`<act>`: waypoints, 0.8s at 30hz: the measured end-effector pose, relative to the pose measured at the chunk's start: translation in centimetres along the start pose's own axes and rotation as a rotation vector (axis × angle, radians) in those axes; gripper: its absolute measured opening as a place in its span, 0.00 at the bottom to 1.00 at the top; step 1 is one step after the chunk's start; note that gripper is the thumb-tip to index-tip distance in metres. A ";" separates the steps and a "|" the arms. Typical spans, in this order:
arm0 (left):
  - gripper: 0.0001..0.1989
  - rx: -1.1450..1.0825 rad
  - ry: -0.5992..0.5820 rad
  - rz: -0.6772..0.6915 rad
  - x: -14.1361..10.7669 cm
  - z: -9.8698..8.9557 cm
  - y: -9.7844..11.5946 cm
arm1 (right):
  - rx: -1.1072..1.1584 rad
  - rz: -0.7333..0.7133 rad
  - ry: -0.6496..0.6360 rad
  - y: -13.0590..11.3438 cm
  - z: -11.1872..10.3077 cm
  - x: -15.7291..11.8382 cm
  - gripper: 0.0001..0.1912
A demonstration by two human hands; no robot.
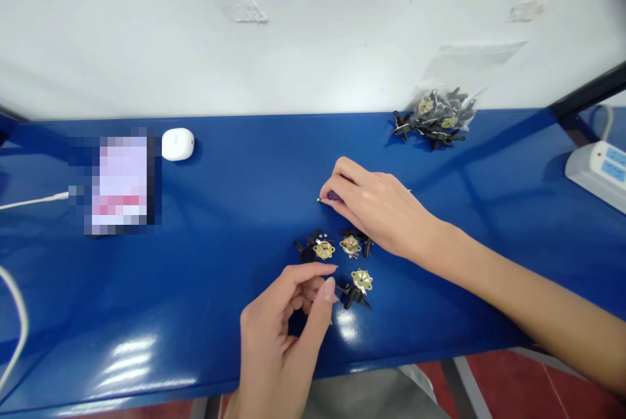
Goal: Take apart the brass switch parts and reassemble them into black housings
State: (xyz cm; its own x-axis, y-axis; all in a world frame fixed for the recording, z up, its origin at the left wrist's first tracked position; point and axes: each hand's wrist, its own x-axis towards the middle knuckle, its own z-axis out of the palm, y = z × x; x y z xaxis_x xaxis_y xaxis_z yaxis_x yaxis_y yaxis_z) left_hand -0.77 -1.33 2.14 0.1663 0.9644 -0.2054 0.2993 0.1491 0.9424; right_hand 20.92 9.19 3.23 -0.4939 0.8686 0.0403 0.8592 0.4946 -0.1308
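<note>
My right hand (374, 204) is closed above the blue table, its fingers pinched together. At the fingertips a small bright tip (319, 200) and a dark purplish bit show; what they belong to is mostly hidden. My left hand (288, 321) is nearer the front edge, thumb and index finger a little apart with nothing visible between them, the other fingers curled. Just beyond it lie a brass-coloured disc (323, 249) with small black parts and a second disc (351, 246). To the right of its fingertips, a third disc (362, 279) touches a black pronged part (356, 297).
At the back right, a clear plastic bag (447, 109) holds black parts and brass discs, with black pronged parts (437, 137) beside it. On the left are a phone (120, 184) with a white cable and a white earbud case (178, 144). A power strip (599, 171) stands far right.
</note>
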 end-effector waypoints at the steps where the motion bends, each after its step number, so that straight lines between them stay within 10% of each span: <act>1: 0.08 0.000 -0.001 0.003 0.0 0.0 0.0 | 0.002 0.001 0.001 0.0 0.0 0.0 0.12; 17: 0.07 0.012 -0.004 0.019 0.0 0.1 0.0 | 0.051 0.028 0.044 0.2 -1.0 -0.6 0.13; 24: 0.12 0.203 0.008 0.361 0.2 0.8 -0.5 | 0.339 0.025 0.170 -0.1 -4.2 -5.4 0.07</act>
State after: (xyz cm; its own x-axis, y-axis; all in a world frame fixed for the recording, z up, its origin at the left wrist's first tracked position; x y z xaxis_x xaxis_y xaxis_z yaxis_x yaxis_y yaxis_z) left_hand -0.11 -1.43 1.44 0.2873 0.9487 0.1321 0.4020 -0.2446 0.8824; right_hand 24.06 4.58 7.23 -0.4195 0.8869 0.1933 0.7639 0.4599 -0.4528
